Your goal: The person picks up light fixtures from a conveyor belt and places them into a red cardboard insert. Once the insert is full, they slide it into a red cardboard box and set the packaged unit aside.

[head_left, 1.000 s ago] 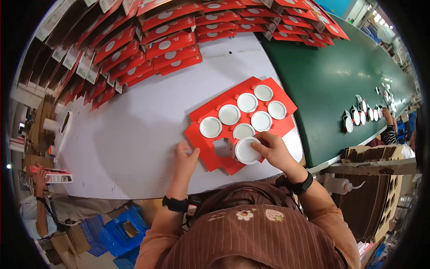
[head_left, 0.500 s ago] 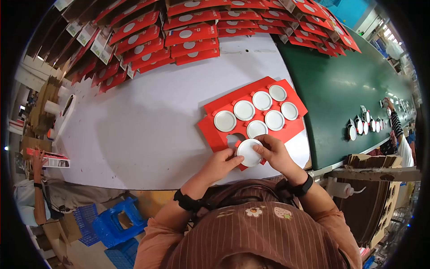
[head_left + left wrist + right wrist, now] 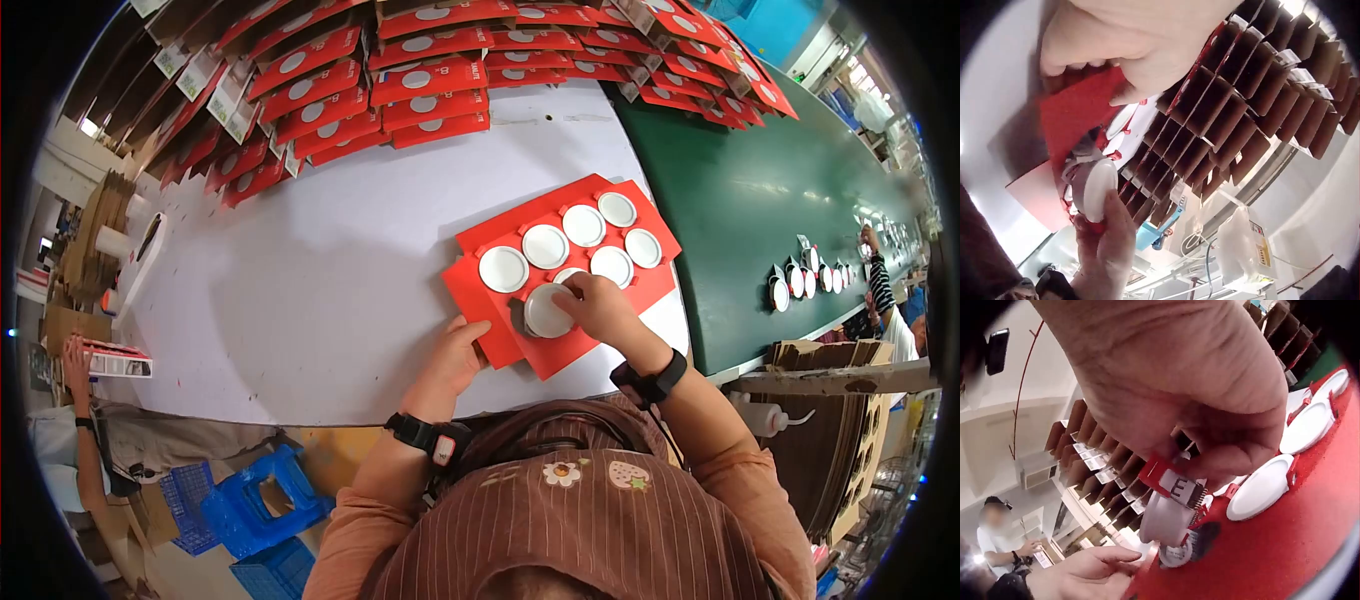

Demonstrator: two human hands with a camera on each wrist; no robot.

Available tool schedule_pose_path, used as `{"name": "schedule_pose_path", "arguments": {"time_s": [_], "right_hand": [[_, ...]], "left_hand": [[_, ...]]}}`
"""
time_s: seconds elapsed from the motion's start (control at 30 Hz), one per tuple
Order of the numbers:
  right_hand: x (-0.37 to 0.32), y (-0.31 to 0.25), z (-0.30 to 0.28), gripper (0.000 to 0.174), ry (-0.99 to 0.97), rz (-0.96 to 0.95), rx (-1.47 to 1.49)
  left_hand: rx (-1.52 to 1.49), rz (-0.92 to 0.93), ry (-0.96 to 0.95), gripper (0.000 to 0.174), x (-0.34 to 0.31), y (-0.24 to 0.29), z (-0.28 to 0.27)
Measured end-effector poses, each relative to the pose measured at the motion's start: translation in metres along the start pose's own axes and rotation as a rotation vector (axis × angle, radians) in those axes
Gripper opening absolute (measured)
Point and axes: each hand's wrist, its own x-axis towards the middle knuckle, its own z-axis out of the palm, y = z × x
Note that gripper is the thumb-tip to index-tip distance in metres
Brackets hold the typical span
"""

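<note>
A red cardboard insert (image 3: 548, 358) lies on the white table, with several white round downlights (image 3: 545, 246) seated in its holes. In the head view my right hand (image 3: 607, 308) pinches another downlight (image 3: 544, 316) by its rim at the near-left hole. That downlight (image 3: 1099, 190) is tilted over the insert in the left wrist view. A spring clip with a red tab (image 3: 1159, 474) shows on its side beneath my right fingers. My left hand (image 3: 452, 355) grips the insert's left edge, its thumb on top and its fingers curled underneath.
Red-fronted open boxes (image 3: 425, 75) are stacked along the back. On the right stands a green table (image 3: 730, 200) with several downlights (image 3: 800, 280) and another person's arm. Blue crates (image 3: 260, 505) sit on the floor at left, near another person's hand on a box (image 3: 120, 362).
My left hand has gone from the open side of the insert to the downlight, then back to the insert's left edge. My right hand has moved the downlight away from me towards the hole.
</note>
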Motion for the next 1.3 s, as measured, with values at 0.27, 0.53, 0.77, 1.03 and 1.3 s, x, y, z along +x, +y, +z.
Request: {"name": "schedule_pose_path", "arguments": {"time_s": [0.27, 0.53, 0.77, 1.03, 1.3], "right_hand": [[0.004, -0.002, 0.016, 0.032, 0.003, -0.030, -0.009], [0.003, 0.016, 0.029, 0.026, 0.091, -0.248, -0.060], [-0.030, 0.002, 0.015, 0.025, 0.077, -0.110, -0.227], [-0.009, 0.028, 0.030, 0.024, 0.091, -0.239, -0.055], [-0.016, 0.020, 0.030, 0.029, 0.057, -0.258, -0.408]], "left_hand": [[-0.049, -0.013, -0.127, 0.038, 0.000, 0.000, 0.000], [0.002, -0.078, -0.179, 0.042, 0.007, -0.005, -0.004], [0.012, -0.051, -0.175, 0.040, 0.007, -0.010, -0.004], [0.053, -0.048, -0.176, 0.046, 0.010, -0.007, -0.002], [0.091, -0.055, -0.173, 0.050, 0.009, -0.008, 0.000]]}}
